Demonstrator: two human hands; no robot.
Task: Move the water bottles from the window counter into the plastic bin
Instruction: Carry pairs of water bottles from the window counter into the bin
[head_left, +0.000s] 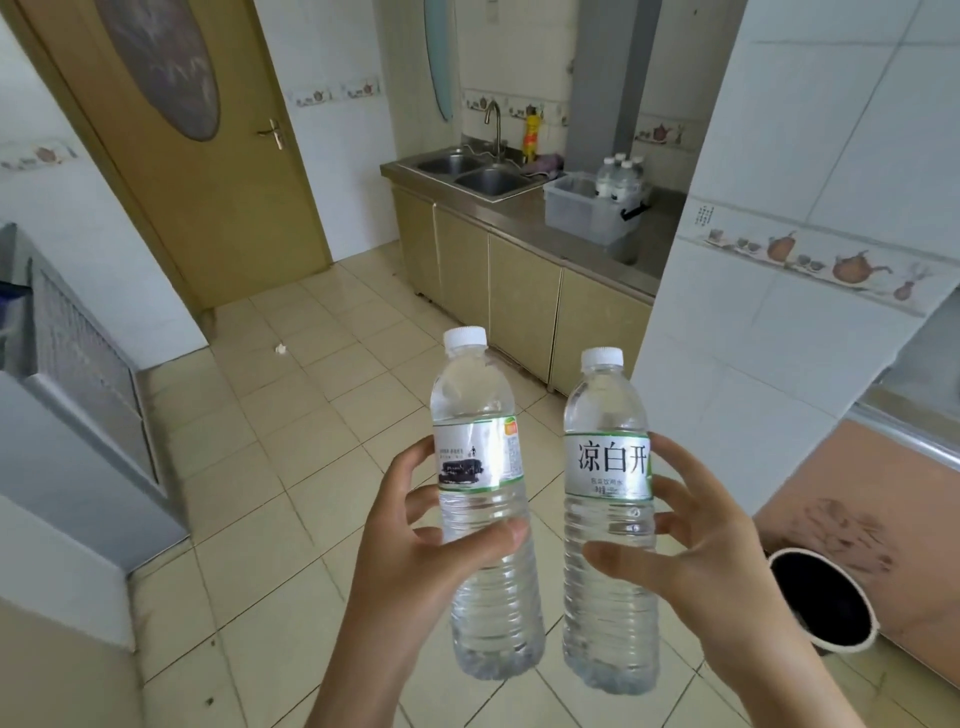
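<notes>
My left hand (410, 551) grips a clear water bottle (480, 467) with a white cap, held upright over the tiled floor. My right hand (701, 551) grips a second water bottle (607, 514) with a white label, upright beside the first. Ahead on the steel counter stands the clear plastic bin (587, 215) with several bottles (618, 179) standing in its far end.
A double sink (475, 174) with a tap lies left of the bin, a yellow bottle (531, 136) behind it. A white tiled pillar (779, 234) rises at the right. A dark round bucket (821, 603) sits on the floor at lower right. A wooden door (197, 145) stands far left.
</notes>
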